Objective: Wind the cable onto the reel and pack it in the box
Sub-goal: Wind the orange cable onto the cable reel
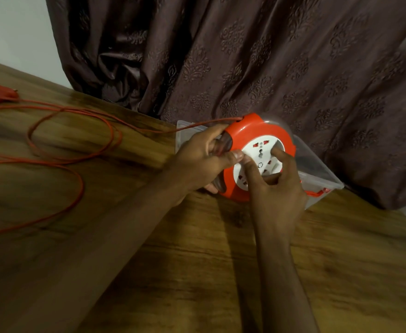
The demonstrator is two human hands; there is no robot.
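Both forearms reach in from the near edge toward the far right of the wooden table [130, 236], meeting at an orange cable reel [252, 133] held up on edge, just in front of a clear plastic box [322, 174]. The left hand [197, 162] comes from the near left, wrist straight, and grips the reel's left rim: its fingers curl behind the orange housing and its thumb lies across the front, tip at the edge of the white socket disc [259, 155]. The right hand [276, 193] rises from below, fingers bent, and pinches the disc, with the thumb on the disc's left part and the forefinger hooked over its upper right.

The reel's round face tilts toward the camera and a little upward, so its axle runs roughly near to far. The box lies behind and to the right of it, against a dark brown patterned curtain [269, 56].

From the top of the reel the orange cable [82, 111] leaves leftward, taut above the table, then sprawls in loose loops over the left of the tabletop. Its orange plug [2, 92] lies at the far left.
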